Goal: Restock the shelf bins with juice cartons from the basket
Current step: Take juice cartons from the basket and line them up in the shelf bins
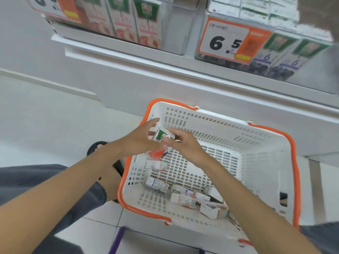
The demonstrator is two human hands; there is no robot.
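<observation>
Flanking basket [266, 136]: foot [108, 182], shelf [146, 77]

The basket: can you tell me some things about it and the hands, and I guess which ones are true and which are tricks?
1. The basket is white with orange handles. True.
2. Both hands hold one green-topped carton over the basket. True: the left hand and right hand are both on it.
3. The basket is empty. False: several cartons lie on its bottom.
4. The price sign reads 9.9. False: it reads 6.5.
5. The basket stands on the shelf. False: it sits on the floor, below the shelf.
</observation>
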